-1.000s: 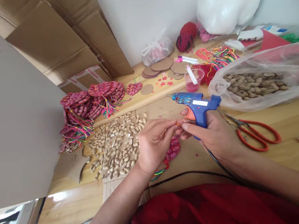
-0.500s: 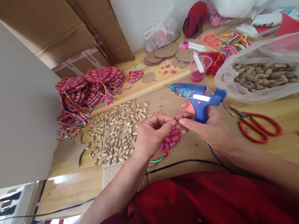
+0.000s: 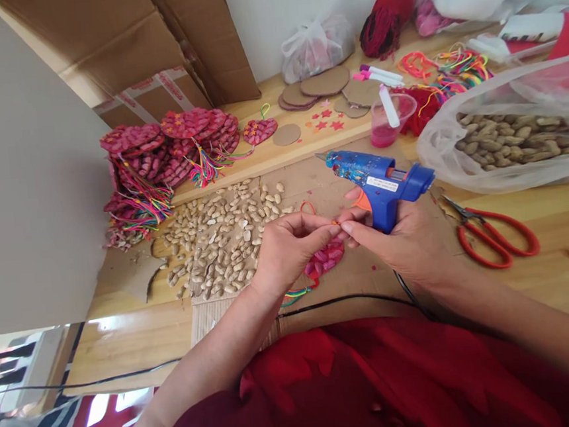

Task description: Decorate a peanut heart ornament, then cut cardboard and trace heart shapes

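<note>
My right hand (image 3: 406,239) is wrapped around a blue hot glue gun (image 3: 384,188), its nozzle pointing left. The thumb and index finger of that hand also meet the fingertips of my left hand (image 3: 290,246). Pinched at that meeting point is a small orange piece (image 3: 336,222), too covered to make out fully. Beneath the hands lies a pink peanut-shell ornament (image 3: 324,258) with a coloured tassel (image 3: 296,297), partly hidden by my left hand. Loose peanut shells (image 3: 227,245) spread over the cardboard left of my left hand.
Red-handled scissors (image 3: 498,234) lie right of my right hand, below a plastic bag (image 3: 439,160) of peanuts. Finished ornaments (image 3: 145,159) are stacked at the left. Paper stars (image 3: 324,122), cardboard discs (image 3: 325,82) and a pink cup (image 3: 382,137) stand behind. A black cord (image 3: 342,301) crosses the front.
The whole view has shifted slightly. Both hands keep nearly the same pose, fingertips still together on the small orange piece, with the glue gun still in my right hand.
</note>
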`<state>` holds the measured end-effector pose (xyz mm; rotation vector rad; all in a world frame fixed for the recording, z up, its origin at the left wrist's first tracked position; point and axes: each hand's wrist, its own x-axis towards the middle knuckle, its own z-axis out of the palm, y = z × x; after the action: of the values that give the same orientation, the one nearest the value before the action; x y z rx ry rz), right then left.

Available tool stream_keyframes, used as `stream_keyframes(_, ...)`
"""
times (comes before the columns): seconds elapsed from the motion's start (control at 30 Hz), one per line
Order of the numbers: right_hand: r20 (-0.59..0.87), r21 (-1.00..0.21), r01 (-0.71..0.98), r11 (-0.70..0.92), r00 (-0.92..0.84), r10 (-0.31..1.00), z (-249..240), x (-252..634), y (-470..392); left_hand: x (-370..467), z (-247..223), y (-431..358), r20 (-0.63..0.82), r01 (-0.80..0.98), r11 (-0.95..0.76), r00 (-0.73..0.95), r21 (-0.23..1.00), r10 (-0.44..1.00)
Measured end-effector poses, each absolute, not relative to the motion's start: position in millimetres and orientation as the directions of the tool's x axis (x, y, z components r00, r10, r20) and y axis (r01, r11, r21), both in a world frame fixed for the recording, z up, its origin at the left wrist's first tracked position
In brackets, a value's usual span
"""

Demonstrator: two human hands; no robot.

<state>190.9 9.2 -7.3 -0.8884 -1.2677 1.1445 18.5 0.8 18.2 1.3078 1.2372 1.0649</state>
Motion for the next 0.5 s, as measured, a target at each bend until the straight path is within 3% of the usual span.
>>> stream_keyframes(0.3,0.235,-0.968,-0.104,0.227,-0.071,0.969,-14.1,189.6,11.1,13.3,17.3,0.3,-0.075,0.094,0.058,0.181,0.994,0.981)
stream_keyframes(0.5,0.198,-0.970,-0.163,0.183,-0.082,0.977,-15.7,186.3,11.7,12.9,13.5,-2.6,-0.102,0.061,0.092,0.190,0.994,0.977)
